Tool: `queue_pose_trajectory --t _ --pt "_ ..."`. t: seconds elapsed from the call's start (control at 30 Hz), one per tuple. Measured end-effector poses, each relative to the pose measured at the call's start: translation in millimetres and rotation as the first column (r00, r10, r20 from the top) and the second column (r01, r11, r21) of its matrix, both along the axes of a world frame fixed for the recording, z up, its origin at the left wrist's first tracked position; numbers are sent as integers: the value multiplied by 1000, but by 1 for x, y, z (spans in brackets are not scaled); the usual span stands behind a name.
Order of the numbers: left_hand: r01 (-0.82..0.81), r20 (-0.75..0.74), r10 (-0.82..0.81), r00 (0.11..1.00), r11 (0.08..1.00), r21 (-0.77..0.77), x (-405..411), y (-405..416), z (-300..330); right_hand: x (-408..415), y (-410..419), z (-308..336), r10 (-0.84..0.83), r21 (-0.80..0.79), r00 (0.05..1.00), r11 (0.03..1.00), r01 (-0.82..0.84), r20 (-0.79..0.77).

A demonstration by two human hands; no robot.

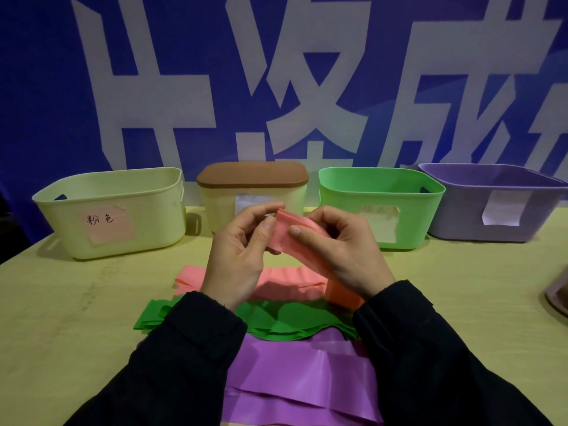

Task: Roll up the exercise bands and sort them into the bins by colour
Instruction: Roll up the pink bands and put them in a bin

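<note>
Both hands hold one end of a pink exercise band [284,238] lifted above the table. My left hand [242,244] pinches its left edge and my right hand [335,244] pinches its right side with thumb on top. The rest of the pink band lies folded on the table below. A green band [276,321] lies nearer to me, partly under my sleeves. A purple band [295,379] lies nearest. At the back stand a cream bin with a pink label [110,213], a green bin [381,207] and a purple bin [491,204].
A cream box with a brown lid [252,192] stands between the cream and green bins. A blue banner with large white characters hangs behind. A dark object [558,296] pokes in at the right table edge. The yellow table [76,302] has bare room on both sides.
</note>
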State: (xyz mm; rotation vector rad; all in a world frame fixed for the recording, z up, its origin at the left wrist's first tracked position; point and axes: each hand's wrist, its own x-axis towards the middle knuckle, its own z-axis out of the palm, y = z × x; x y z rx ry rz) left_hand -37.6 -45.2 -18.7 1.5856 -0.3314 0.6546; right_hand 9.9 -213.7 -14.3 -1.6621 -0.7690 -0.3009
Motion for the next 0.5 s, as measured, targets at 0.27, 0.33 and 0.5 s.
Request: queue_pose_trajectory --t 0.27,0.33,0.5 --pt "29 -5 -30 1000 998 -58 -2 -1 1 1 5 -4 -40 -26 998 999 41 38" --pt "-3 9 3 1000 999 -37 -2 1 0 0 4 -4 -31 -36 999 999 32 39" --pt "-64 48 66 997 997 -44 -3 3 3 -3 1 -1 -4 -21 1000 1000 4 -8"
